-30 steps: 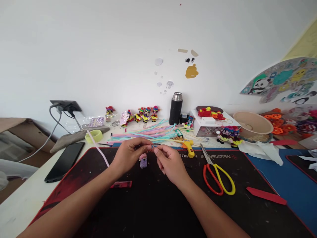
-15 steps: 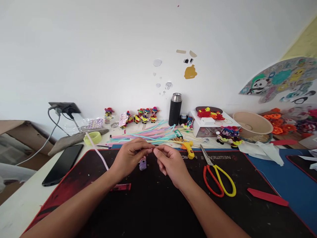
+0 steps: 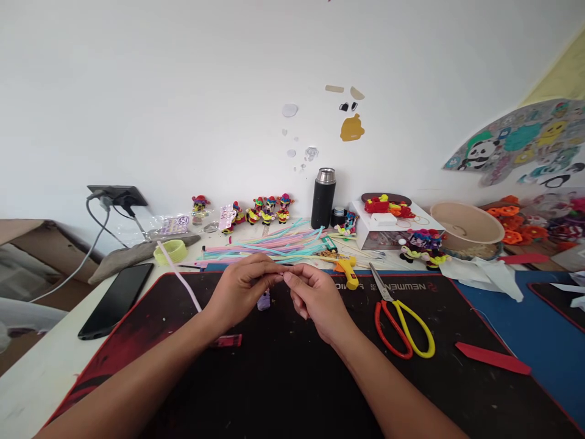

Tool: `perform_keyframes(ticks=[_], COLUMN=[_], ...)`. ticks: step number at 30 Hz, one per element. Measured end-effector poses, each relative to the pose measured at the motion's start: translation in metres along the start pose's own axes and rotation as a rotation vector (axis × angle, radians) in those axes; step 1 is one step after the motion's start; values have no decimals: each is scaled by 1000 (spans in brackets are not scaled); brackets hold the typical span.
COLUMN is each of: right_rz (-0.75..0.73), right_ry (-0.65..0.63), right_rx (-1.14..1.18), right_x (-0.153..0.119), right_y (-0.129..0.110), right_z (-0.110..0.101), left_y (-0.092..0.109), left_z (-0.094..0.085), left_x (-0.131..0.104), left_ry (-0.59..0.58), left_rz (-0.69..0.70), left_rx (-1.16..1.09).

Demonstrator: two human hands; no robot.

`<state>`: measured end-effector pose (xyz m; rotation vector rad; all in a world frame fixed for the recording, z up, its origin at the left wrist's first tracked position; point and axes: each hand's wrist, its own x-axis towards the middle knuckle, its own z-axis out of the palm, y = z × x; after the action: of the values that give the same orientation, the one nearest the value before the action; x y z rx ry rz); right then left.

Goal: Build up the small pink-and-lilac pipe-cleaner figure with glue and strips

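Left hand (image 3: pixel 242 288): grip pinched closed, contents hidden
Right hand (image 3: pixel 319 300): grip likewise
Purple piece (image 3: pixel 264 302): between hands, short of the desk's (image 3: pixel 55 366) far edge; probably light, soft; pinch sides gently

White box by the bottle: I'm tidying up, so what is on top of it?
On top lie red and yellow pieces, a small white case and, at the back, a dark oval thing. The pieces partly cover the oval; whatever lies beneath them is hidden.
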<state>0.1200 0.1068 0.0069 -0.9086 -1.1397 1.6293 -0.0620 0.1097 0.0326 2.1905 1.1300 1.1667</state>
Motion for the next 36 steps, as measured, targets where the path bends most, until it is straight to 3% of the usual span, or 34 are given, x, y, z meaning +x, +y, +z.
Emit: perform_keyframes(ticks=[20, 28, 36], right_rz=[27, 29, 25], right_ry=[-16, -8, -6], right_rx=[48, 63, 43], right_x=[-2, -2, -2], right_y=[-1, -3, -2], right_z=[0, 0, 0], left_y=[-2, -8, -6], left_z=[-2, -2, -6], left_x=[1, -1, 1], left_ry=[-52, -27, -36], left_rz=[-32, -152, -51], left_rx=[-80, -117, -87])
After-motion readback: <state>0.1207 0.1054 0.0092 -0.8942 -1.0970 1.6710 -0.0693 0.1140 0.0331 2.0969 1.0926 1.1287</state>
